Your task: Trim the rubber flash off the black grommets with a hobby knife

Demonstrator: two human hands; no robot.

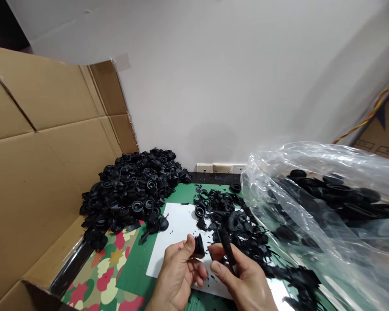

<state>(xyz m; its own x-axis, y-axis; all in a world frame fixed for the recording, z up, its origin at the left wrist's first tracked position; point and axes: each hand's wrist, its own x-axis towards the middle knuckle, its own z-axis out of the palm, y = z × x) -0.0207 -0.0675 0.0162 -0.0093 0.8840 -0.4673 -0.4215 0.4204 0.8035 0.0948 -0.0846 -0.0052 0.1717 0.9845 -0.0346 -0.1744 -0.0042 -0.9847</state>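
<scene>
Left hand (178,270) pinched a black ribbed rubber piece (199,246) at its one o'clock, right hand (243,276) at three o'clock gripped a slim black rod-like tool (226,244), black rubber heap (129,190) lay toward eleven.

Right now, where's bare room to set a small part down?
Best: green mat strip between the patterned sheet and the white sheet. The white sheet's left part, beyond the left hand, is mostly bare, with a few specks. Crowded: black parts heap by the cardboard, scraps and clear bag on the right.
</scene>
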